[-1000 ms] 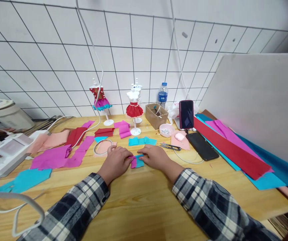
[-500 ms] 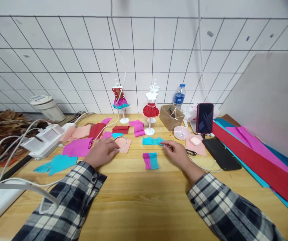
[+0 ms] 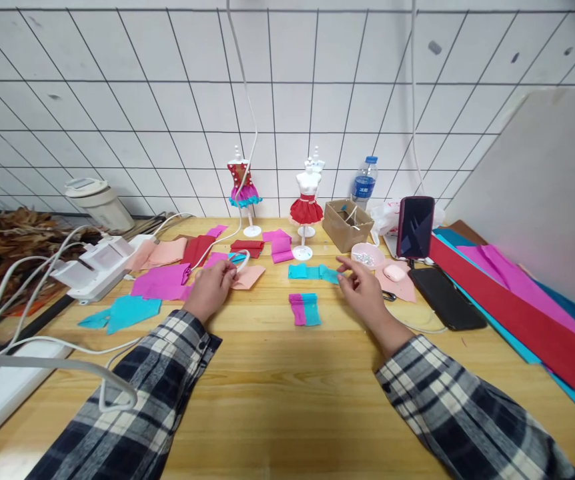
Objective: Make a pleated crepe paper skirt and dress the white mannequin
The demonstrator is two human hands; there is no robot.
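The left hand (image 3: pixel 210 288) gripped a white ring (image 3: pixel 248 257); the loosely open right hand (image 3: pixel 366 300), so close, could have nudged the turquoise strip (image 3: pixel 310 273).

Craft workspace, dress forms (image 3: pixel 307 207), colored crepe paper (image 3: pixel 512 307)

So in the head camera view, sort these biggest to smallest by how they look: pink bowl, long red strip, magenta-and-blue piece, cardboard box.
1. Long red strip
2. Cardboard box
Then the magenta-and-blue piece and pink bowl, too alike to rank.
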